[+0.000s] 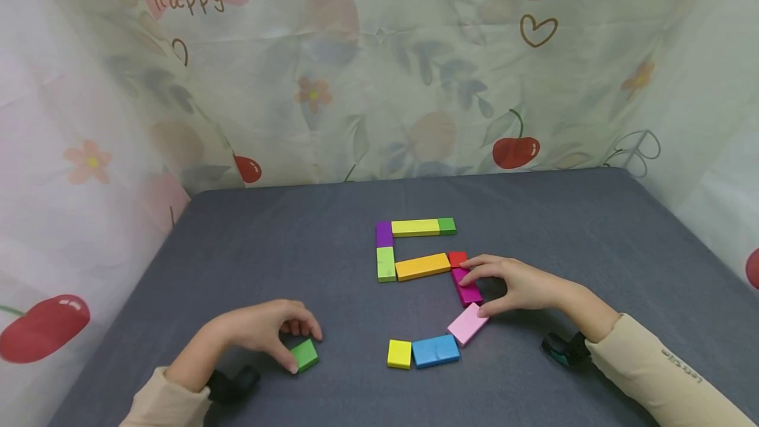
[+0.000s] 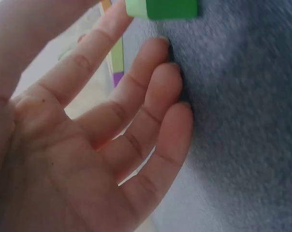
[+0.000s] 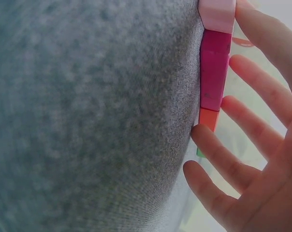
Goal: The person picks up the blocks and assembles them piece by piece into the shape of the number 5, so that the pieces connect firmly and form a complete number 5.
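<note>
In the head view my left hand [image 1: 267,328] is at the lower left, with thumb and index finger on either side of a small green block [image 1: 305,354], pinching it at the table. The green block [image 2: 170,8] also shows at the top of the left wrist view. My right hand [image 1: 522,285] reaches in from the right. Its thumb touches a pink block [image 1: 467,325], while the fingertips rest at a magenta block [image 1: 467,288] and beside a red block [image 1: 457,259]. The right wrist view shows the magenta block [image 3: 215,72] beside slightly bent, spread fingers.
A line of blocks bends across the dark table [image 1: 249,242]: green [image 1: 447,226], yellow [image 1: 415,228], purple [image 1: 384,234], light green [image 1: 386,264] and orange [image 1: 423,267]. Nearer me lie a blue block [image 1: 435,351] and a small yellow block [image 1: 400,354]. A patterned cloth [image 1: 379,71] hangs behind.
</note>
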Motion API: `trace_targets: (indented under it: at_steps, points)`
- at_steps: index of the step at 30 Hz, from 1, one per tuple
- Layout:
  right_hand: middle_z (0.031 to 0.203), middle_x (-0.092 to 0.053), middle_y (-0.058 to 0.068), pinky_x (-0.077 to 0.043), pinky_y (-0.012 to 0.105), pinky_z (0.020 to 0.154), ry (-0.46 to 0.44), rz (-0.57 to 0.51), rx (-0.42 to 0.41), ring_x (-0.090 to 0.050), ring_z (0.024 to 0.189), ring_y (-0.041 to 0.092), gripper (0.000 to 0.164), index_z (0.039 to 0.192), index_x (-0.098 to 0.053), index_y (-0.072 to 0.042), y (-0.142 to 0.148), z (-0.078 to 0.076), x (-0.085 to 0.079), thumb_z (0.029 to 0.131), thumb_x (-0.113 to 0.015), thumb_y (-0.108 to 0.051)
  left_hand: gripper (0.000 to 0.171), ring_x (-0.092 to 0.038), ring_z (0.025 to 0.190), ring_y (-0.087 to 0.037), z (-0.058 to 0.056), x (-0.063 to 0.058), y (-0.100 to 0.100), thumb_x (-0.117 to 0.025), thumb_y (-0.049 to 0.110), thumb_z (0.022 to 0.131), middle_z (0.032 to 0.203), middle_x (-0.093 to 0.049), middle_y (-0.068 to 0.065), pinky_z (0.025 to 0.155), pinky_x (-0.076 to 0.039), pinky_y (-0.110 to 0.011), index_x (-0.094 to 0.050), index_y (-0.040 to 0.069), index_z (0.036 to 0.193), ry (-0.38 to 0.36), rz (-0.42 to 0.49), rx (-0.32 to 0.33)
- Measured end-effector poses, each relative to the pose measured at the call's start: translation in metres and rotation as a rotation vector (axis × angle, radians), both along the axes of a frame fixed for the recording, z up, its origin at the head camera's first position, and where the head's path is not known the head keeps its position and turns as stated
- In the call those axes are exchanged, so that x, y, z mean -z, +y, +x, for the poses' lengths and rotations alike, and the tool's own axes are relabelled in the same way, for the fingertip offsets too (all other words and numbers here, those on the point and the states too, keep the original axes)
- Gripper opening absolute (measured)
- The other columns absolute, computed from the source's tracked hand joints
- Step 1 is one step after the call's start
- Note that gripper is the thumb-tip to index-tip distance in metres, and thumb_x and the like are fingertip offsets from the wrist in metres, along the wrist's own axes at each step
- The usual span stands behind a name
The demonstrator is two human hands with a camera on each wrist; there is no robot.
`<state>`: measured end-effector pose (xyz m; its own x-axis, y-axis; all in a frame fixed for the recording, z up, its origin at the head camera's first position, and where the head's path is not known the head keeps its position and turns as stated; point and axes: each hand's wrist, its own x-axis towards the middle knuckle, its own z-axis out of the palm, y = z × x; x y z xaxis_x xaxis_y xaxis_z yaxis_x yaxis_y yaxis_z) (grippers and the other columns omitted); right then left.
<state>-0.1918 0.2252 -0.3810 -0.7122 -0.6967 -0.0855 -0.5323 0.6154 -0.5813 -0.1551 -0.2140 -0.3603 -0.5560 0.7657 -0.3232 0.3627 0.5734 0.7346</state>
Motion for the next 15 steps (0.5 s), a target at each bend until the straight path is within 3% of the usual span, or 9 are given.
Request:
trace_targets:
  at_steps: [5, 15]
  points:
    - [0.137, -0.048, 0.013, -0.04, 0.058, 0.099, 0.0, -0.001, 0.001, -0.045, 0.124, 0.034, 0.044, 0.118, -0.062, -0.021, 0.0, 0.0001, -0.0001, 0.079, -0.073, -0.036, 0.034, -0.049, 0.087, -0.005, -0.0015, 0.0007, -0.0033, -0.077, 0.016, 0.075, 0.096, -0.057, -0.002, 0.076, -0.044, -0.021, -0.065, 0.011, 0.106, -0.044, 0.021, 0.032]
    - [0.137, -0.048, 0.013, -0.04, 0.058, 0.099, 0.004, -0.003, 0.0, -0.045, 0.124, 0.034, 0.043, 0.118, -0.062, -0.02, -0.0005, 0.0008, -0.0008, 0.079, -0.073, -0.035, 0.031, -0.049, 0.081, -0.003, -0.0027, 0.0049, -0.0008, -0.077, 0.007, 0.072, 0.089, -0.057, 0.0, 0.071, -0.045, -0.019, -0.067, 0.013, 0.101, 0.005, 0.02, 0.053]
